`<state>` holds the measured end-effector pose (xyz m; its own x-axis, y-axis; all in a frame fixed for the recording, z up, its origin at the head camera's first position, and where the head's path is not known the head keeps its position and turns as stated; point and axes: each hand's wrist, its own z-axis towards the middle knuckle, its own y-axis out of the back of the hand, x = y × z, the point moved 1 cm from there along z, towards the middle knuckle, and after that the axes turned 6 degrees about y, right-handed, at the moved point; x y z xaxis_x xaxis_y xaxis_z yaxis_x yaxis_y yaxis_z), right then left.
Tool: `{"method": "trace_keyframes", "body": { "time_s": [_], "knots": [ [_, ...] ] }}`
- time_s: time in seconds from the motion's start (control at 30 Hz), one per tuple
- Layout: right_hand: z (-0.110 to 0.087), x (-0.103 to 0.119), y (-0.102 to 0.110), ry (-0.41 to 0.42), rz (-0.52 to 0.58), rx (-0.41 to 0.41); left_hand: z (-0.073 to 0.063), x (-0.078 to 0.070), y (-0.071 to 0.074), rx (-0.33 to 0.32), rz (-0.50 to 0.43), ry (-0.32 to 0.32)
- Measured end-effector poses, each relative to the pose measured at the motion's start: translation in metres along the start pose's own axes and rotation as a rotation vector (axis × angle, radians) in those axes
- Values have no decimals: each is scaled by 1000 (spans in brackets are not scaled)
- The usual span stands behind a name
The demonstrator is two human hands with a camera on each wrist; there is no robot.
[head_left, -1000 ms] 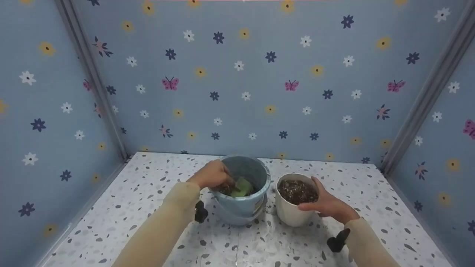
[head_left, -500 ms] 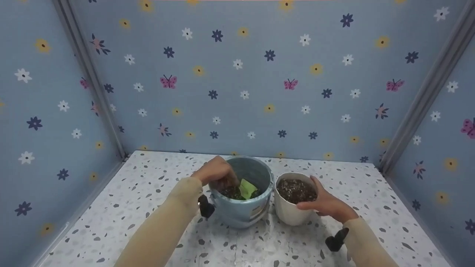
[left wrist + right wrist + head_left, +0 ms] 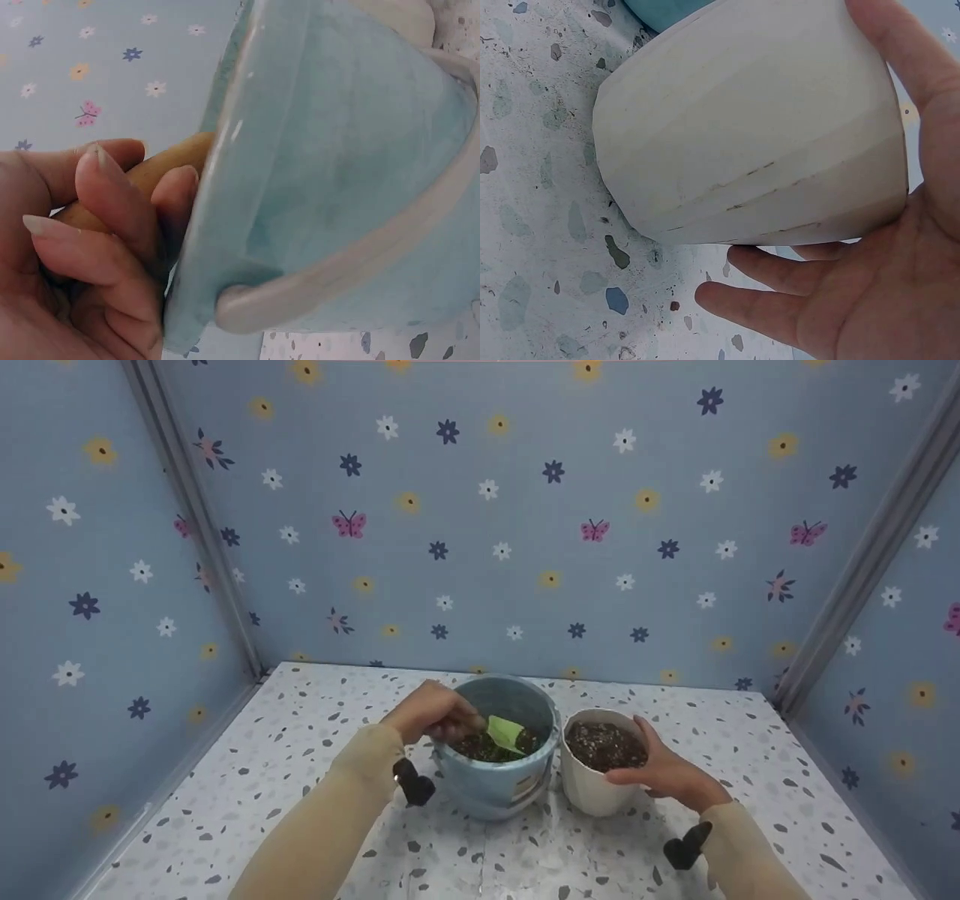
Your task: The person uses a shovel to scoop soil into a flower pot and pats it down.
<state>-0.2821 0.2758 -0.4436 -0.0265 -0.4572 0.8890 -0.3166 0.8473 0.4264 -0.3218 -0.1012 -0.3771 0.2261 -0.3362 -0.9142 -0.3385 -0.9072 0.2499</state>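
My left hand (image 3: 439, 716) grips the wooden handle (image 3: 176, 161) of a small trowel at the left rim of a light blue bucket (image 3: 480, 784). The trowel's green blade (image 3: 505, 733) lies inside the bucket, slanting over dark soil (image 3: 480, 748). Right of the bucket stands a white flower pot (image 3: 589, 791), filled near its top with dark, speckled soil (image 3: 606, 746). My right hand (image 3: 667, 772) holds this pot from the right, thumb at the front of the rim and fingers round the far side. In the right wrist view, brown streaks mark the pot's wall.
The bucket's pale handle (image 3: 352, 270) hangs down against its outside. Both containers stand on a white speckled tabletop (image 3: 330, 720). Blue flowered panels (image 3: 510, 510) rise at the back and both sides, joined by grey corner posts (image 3: 199, 521).
The bucket has shifted slightly right, closer to the pot, and turned so its label shows more. The trowel's blade has turned and now slants rightward. My right hand stays on the pot.
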Motion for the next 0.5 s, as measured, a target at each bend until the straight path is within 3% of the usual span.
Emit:
{"method": "trace_keyframes", "body": {
  "time_s": [0.17, 0.5],
  "knots": [
    [0, -1, 0, -3, 7, -4, -4, 5, 0, -8, -100, 0],
    [1, 0, -1, -18, 1, -12, -6, 10, 0, -41, -160, -33]
  ]
}}
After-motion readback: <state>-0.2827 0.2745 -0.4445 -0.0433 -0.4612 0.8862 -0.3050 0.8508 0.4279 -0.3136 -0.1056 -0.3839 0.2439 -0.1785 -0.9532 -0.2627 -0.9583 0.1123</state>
